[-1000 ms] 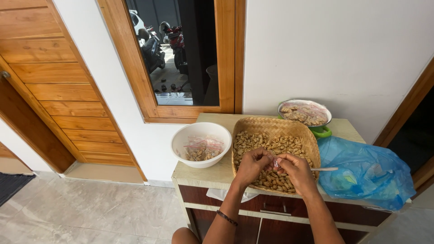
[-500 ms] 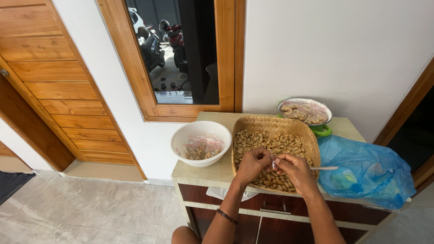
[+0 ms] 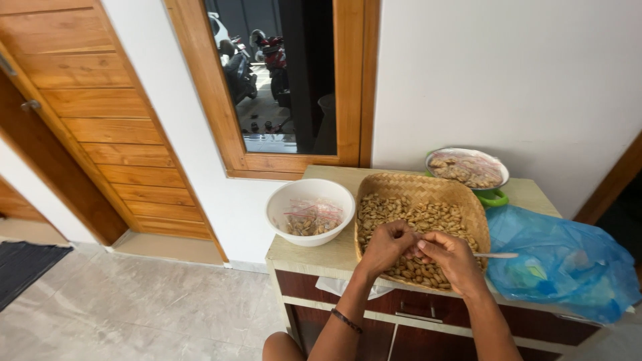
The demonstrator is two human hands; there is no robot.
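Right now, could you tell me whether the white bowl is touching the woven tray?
Cannot tell. In the head view the white bowl and the woven tray stand rim to rim on the cabinet top, with neither contact nor gap plainly visible.

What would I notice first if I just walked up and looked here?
Probably the woven tray heaped with brown nuts, in the middle of the cabinet top. The left hand and right hand meet just above its near edge, pinching something small. Next, the white bowl sits left of the tray, and a bright blue plastic bag bulges on the right.
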